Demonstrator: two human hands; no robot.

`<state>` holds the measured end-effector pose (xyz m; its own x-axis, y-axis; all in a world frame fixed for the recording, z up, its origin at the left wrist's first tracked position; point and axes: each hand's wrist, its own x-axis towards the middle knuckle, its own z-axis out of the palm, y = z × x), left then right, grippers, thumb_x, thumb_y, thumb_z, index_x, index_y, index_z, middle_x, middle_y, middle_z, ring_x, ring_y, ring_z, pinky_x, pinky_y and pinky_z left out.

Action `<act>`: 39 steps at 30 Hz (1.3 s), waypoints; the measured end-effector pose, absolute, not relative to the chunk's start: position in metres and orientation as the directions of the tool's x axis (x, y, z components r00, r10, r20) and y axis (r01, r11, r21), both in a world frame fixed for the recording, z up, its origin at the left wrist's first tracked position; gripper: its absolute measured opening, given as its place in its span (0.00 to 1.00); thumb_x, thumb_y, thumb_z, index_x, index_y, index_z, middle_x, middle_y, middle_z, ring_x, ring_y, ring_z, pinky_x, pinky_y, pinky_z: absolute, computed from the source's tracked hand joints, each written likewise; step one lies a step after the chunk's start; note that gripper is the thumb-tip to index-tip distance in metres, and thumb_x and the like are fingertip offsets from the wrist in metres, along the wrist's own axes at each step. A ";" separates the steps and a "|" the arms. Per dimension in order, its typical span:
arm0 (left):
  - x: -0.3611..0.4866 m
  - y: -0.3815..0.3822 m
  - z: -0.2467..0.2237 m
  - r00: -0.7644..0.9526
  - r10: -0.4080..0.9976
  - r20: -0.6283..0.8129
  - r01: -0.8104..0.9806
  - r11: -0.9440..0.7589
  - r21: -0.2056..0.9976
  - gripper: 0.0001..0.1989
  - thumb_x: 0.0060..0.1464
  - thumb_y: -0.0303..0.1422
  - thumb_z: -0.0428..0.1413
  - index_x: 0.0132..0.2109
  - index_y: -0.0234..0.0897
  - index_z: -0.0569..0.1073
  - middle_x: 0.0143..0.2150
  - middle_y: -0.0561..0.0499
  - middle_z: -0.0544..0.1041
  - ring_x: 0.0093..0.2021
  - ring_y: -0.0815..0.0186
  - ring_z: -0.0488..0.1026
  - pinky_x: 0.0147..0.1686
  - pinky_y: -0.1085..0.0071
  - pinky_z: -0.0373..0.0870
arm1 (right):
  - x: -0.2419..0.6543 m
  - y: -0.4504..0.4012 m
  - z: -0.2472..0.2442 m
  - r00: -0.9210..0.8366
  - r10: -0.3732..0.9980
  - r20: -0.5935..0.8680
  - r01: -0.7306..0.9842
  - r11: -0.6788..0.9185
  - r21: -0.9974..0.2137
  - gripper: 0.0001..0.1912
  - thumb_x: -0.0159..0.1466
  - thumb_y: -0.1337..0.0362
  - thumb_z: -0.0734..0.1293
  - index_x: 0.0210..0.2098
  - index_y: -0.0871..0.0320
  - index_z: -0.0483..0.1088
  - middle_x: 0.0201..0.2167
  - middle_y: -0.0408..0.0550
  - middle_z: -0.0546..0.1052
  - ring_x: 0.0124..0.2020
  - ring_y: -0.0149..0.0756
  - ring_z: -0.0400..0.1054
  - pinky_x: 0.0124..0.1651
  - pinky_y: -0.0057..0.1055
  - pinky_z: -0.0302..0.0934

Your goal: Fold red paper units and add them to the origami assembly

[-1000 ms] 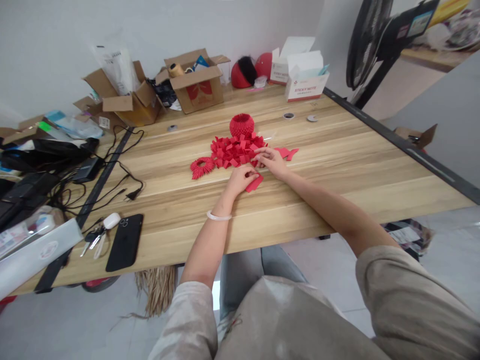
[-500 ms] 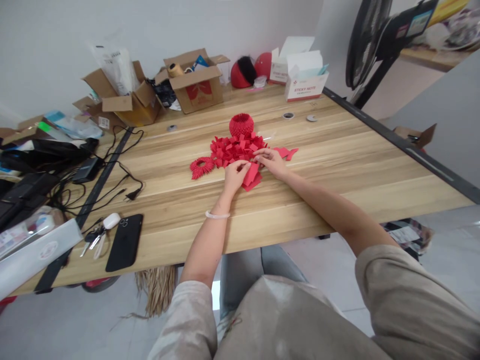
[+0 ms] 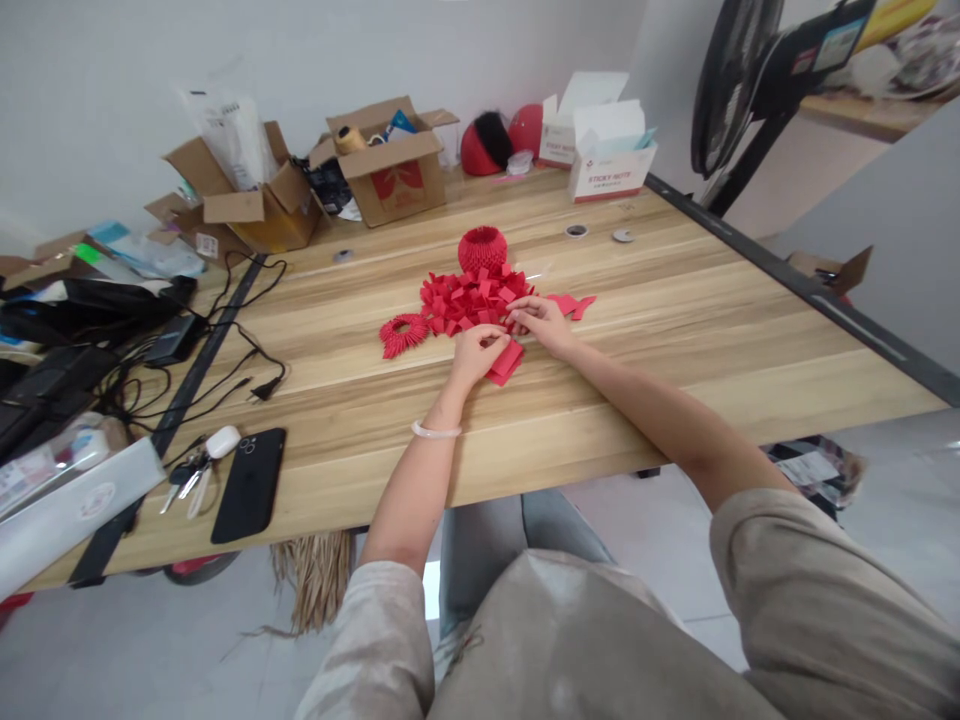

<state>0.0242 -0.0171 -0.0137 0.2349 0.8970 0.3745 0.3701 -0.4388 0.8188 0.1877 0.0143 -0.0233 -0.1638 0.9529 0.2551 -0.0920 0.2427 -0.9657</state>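
Note:
My left hand (image 3: 476, 353) is closed in a pinch at the top edge of a small red paper sheet (image 3: 507, 362) near the middle of the table. Another red sheet shows just under it. To its right, my right hand (image 3: 545, 322) has thumb and fingers drawn together beside the heap; what they hold, if anything, is too small to make out. Beyond both hands lies a heap of folded red paper pieces (image 3: 472, 298). A round red vase-like form of folded paper (image 3: 482, 250) stands behind it. On the left rests a red folded-paper ring (image 3: 403, 334).
More red paper sheets (image 3: 574, 306) lie right of my right hand. A black phone (image 3: 250, 486), keys (image 3: 193, 474) and tangled black cables (image 3: 247, 345) occupy the table's left. Cardboard boxes (image 3: 394, 182) and a sticky note box (image 3: 611, 175) stand along the back; a fan (image 3: 739, 90) is at right.
My left hand has shifted slightly up and right. Less of the upper red sheet shows between my hands. My right hand has barely moved.

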 end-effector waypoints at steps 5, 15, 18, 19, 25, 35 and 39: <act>0.023 -0.017 -0.013 0.132 0.898 0.420 0.368 -0.437 0.821 0.10 0.53 0.36 0.54 0.33 0.35 0.76 0.32 0.48 0.78 0.33 0.67 0.73 0.36 0.71 0.69 | 0.188 0.013 -0.021 -0.154 0.954 0.257 -0.074 0.248 -0.966 0.17 0.53 0.52 0.69 0.34 0.59 0.70 0.26 0.45 0.75 0.23 0.27 0.66 0.27 0.25 0.63; 0.018 -0.013 -0.015 -0.049 0.895 0.444 0.407 -0.388 0.827 0.11 0.56 0.34 0.50 0.46 0.36 0.69 0.32 0.49 0.77 0.31 0.68 0.74 0.34 0.74 0.68 | 0.184 0.011 -0.024 -0.364 0.868 0.337 0.181 0.421 -0.889 0.15 0.57 0.55 0.65 0.23 0.61 0.71 0.20 0.44 0.72 0.24 0.30 0.65 0.31 0.27 0.60; 0.019 -0.013 -0.017 -0.017 0.890 0.456 0.402 -0.412 0.818 0.13 0.54 0.29 0.53 0.48 0.38 0.66 0.33 0.50 0.77 0.34 0.68 0.75 0.37 0.73 0.69 | 0.184 0.013 -0.025 -0.344 0.872 0.348 0.146 0.416 -0.898 0.14 0.56 0.55 0.65 0.25 0.61 0.72 0.21 0.44 0.73 0.24 0.30 0.65 0.30 0.27 0.60; 0.019 -0.013 -0.017 -0.004 0.887 0.462 0.402 -0.422 0.813 0.13 0.53 0.28 0.53 0.48 0.38 0.67 0.34 0.50 0.77 0.35 0.68 0.75 0.38 0.73 0.70 | 0.185 0.013 -0.025 -0.341 0.872 0.352 0.132 0.415 -0.900 0.14 0.56 0.55 0.66 0.26 0.62 0.73 0.22 0.45 0.73 0.24 0.30 0.65 0.30 0.27 0.60; 0.020 -0.010 -0.017 0.060 0.856 0.513 0.486 -0.474 0.734 0.04 0.49 0.26 0.56 0.35 0.33 0.74 0.34 0.46 0.78 0.33 0.67 0.74 0.37 0.71 0.70 | 0.185 0.015 -0.028 -0.342 0.867 0.363 0.114 0.421 -0.900 0.13 0.53 0.56 0.68 0.26 0.62 0.74 0.23 0.45 0.74 0.25 0.30 0.66 0.31 0.28 0.60; 0.023 -0.017 -0.009 0.155 0.876 0.458 0.449 -0.475 0.757 0.10 0.51 0.35 0.57 0.36 0.33 0.78 0.36 0.46 0.80 0.34 0.65 0.75 0.38 0.70 0.70 | 0.185 0.014 -0.029 -0.353 0.852 0.387 0.158 0.462 -0.872 0.13 0.53 0.57 0.69 0.24 0.62 0.72 0.22 0.44 0.74 0.25 0.29 0.65 0.31 0.27 0.59; 0.022 -0.015 -0.012 0.138 0.898 0.418 0.439 -0.433 0.787 0.08 0.52 0.32 0.55 0.36 0.33 0.78 0.36 0.46 0.80 0.34 0.64 0.75 0.39 0.68 0.70 | 0.184 0.014 -0.029 -0.363 0.853 0.375 0.157 0.453 -0.877 0.13 0.51 0.56 0.70 0.25 0.62 0.72 0.24 0.46 0.75 0.25 0.30 0.65 0.31 0.27 0.59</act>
<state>0.0221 -0.0148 -0.0123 0.1378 0.8980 0.4178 0.4392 -0.4335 0.7869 0.1840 0.0145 -0.0290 -0.3628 0.8529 0.3754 0.1573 0.4531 -0.8775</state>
